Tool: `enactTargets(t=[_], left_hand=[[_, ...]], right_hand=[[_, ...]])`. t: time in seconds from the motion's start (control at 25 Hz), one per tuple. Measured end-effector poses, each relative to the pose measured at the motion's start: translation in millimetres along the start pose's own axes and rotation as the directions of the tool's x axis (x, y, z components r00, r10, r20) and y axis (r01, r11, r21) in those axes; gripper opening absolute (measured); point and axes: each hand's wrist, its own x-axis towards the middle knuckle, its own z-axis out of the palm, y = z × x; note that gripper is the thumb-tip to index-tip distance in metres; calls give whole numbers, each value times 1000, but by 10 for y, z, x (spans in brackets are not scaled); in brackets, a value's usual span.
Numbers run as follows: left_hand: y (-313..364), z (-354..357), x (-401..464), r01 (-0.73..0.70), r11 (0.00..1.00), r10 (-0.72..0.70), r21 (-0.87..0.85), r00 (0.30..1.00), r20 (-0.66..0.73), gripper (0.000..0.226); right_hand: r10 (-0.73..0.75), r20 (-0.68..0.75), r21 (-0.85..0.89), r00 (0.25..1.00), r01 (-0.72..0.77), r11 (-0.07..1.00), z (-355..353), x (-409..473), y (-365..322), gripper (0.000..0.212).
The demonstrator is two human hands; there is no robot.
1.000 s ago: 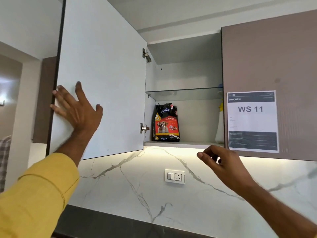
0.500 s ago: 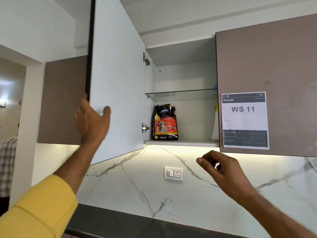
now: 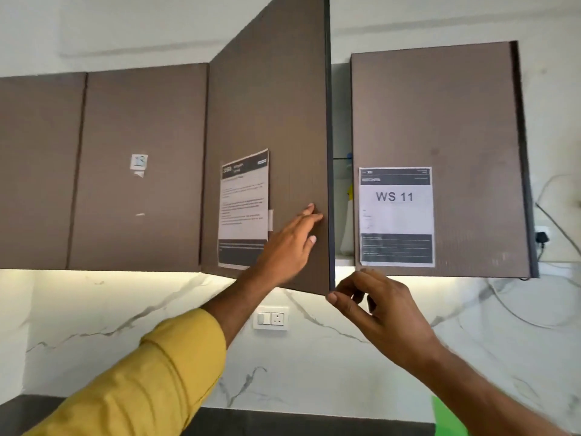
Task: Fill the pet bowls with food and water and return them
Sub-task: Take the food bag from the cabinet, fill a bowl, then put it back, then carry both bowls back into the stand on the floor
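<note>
A brown wall cabinet door (image 3: pixel 292 121) with a printed sheet on it stands only slightly ajar. My left hand (image 3: pixel 290 243) lies flat on the door's outer face near its free edge, fingers spread. My right hand (image 3: pixel 374 305) hovers at the door's lower corner, fingers curled and touching the bottom edge. Through the narrow gap (image 3: pixel 341 215) I see a bit of shelf and a white bottle. The pet food bag is hidden behind the door. No pet bowls are in view.
A shut cabinet door (image 3: pixel 471 121) on the right carries a "WS 11" sheet (image 3: pixel 395 215). More shut doors (image 3: pixel 135 171) run to the left. Below are a marble backsplash with a wall socket (image 3: pixel 271 318), cables at the right, and a dark countertop (image 3: pixel 283 423).
The cabinet door has swung from wide open to almost shut. My left hand went from its inner face to its outer face. The pet food bag is now hidden.
</note>
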Motion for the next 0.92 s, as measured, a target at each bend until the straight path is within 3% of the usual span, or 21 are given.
enactTargets(t=[0.2, 0.48, 0.76, 0.92], left_hand=[[-158, 929, 566, -40, 940, -32, 338, 978, 205, 71], [-494, 1796, 1129, -32, 866, -164, 498, 924, 345, 79], [-669, 2215, 1166, -30, 826, -185, 563, 928, 322, 85], [-631, 2112, 982, 3, 956, -75, 293, 970, 233, 76]], right_hand=[[69, 54, -43, 996, -66, 997, -80, -6, 504, 44], [145, 94, -76, 985, -138, 988, 236, 154, 1124, 46], [219, 135, -94, 966, -208, 974, 626, 218, 1486, 28], [227, 162, -84, 960, -216, 973, 787, 202, 1533, 26]])
